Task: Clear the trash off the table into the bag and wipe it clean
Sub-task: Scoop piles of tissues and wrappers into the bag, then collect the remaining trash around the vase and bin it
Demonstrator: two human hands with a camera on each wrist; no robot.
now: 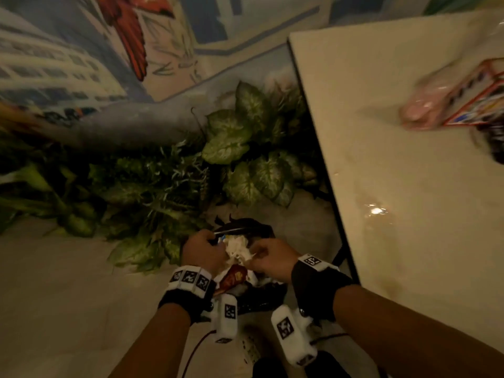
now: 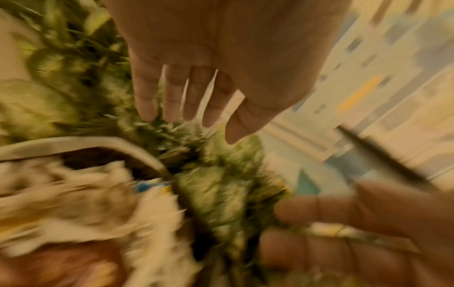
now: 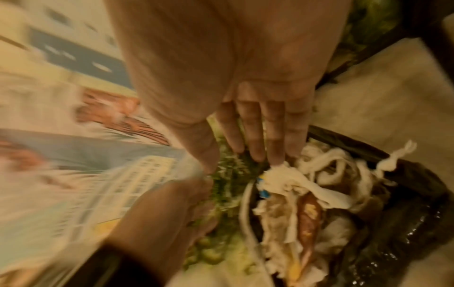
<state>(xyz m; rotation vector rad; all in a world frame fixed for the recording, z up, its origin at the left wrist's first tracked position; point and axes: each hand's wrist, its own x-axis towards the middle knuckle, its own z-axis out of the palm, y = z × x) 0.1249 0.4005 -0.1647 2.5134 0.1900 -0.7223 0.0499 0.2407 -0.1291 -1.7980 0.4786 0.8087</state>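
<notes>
A black trash bag (image 1: 256, 296) sits open on the floor beside the table's left edge. It is stuffed with crumpled white tissue (image 1: 238, 248) and a red wrapper (image 1: 231, 278). Both my hands hover over its mouth. My left hand (image 1: 215, 240) is at the bag's far left rim; in the left wrist view my left hand (image 2: 186, 116) has straight fingers and holds nothing. My right hand (image 3: 248, 155) has straight fingers whose tips touch the tissue (image 3: 290, 180) on top of the bag (image 3: 405, 223). The wrist views are blurred.
The pale table (image 1: 381, 118) fills the right side. It carries a pink item in clear wrap (image 1: 425, 107), a red-bordered packet (image 1: 480, 96), a dark object (image 1: 493, 143) and a shiny wet patch (image 1: 376, 211). Leafy plants (image 1: 245, 143) line the painted wall behind the bag.
</notes>
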